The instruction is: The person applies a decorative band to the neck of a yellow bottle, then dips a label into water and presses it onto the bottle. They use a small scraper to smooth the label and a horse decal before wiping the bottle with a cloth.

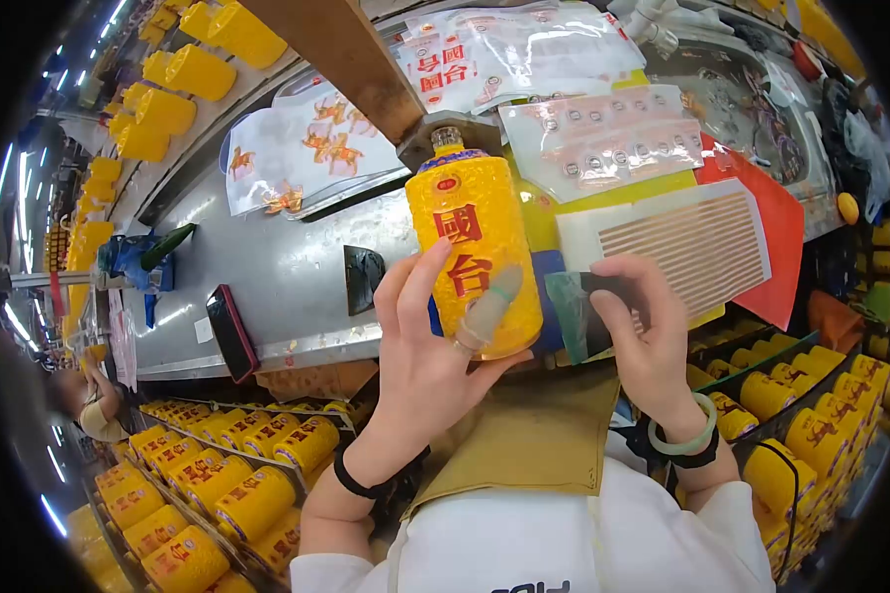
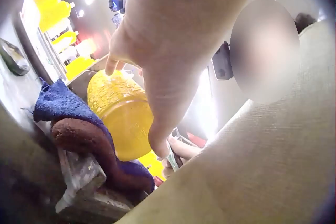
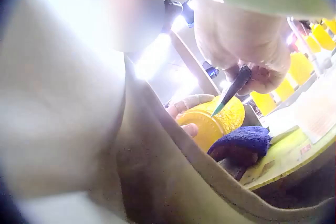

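Observation:
A yellow textured bottle (image 1: pixel 499 222) with red characters lies with its neck away from the person. My left hand (image 1: pixel 420 371) grips its lower part, thumb by the base and a covered finger bent over the front. My right hand (image 1: pixel 653 346) pinches a flat dark scraper (image 1: pixel 566 306) with a translucent green edge, just right of the bottle's base. In the right wrist view the scraper (image 3: pixel 234 90) points down and overlaps the bottle (image 3: pixel 202 129). Below the bottle, in the left wrist view, is a blue cloth (image 2: pixel 65 103) over a brown padded support (image 2: pixel 84 140).
A wooden beam (image 1: pixel 341 49) reaches to the bottle neck. Decal sheets (image 1: pixel 603 138) and a striped sheet (image 1: pixel 687 247) lie to the right, horse decals (image 1: pixel 331 138) to the left. A phone (image 1: pixel 231 333) sits at the metal table's front edge. Racks of yellow bottles (image 1: pixel 257 499) flank the person.

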### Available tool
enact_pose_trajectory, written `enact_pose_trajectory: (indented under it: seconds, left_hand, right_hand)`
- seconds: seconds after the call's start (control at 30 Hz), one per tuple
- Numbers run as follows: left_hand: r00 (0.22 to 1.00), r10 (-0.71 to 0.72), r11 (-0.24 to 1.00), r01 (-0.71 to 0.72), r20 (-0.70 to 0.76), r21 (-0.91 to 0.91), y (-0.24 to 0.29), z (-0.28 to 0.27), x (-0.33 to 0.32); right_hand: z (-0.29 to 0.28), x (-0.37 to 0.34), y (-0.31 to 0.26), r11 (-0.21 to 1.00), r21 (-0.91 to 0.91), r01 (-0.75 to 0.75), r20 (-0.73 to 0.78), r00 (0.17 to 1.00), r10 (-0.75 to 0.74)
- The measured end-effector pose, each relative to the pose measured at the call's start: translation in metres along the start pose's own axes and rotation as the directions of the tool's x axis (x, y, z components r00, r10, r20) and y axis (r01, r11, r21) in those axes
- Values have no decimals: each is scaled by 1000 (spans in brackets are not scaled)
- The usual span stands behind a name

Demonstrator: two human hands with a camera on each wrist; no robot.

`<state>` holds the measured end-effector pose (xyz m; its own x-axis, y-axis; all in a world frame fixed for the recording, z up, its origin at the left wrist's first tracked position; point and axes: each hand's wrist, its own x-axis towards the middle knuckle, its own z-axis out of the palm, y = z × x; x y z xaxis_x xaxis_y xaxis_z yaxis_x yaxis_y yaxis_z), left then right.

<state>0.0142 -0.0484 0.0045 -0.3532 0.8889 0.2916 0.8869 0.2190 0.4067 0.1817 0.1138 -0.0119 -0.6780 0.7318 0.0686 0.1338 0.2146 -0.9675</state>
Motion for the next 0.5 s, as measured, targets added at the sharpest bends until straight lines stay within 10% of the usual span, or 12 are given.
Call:
enact_pose_trajectory:
  seconds: [0.5]
  left_hand:
    - [984, 38, 999, -35, -173, 20, 0, 16, -12]
  right_hand:
    - [8, 79, -22, 799, -296, 524, 115, 850, -515]
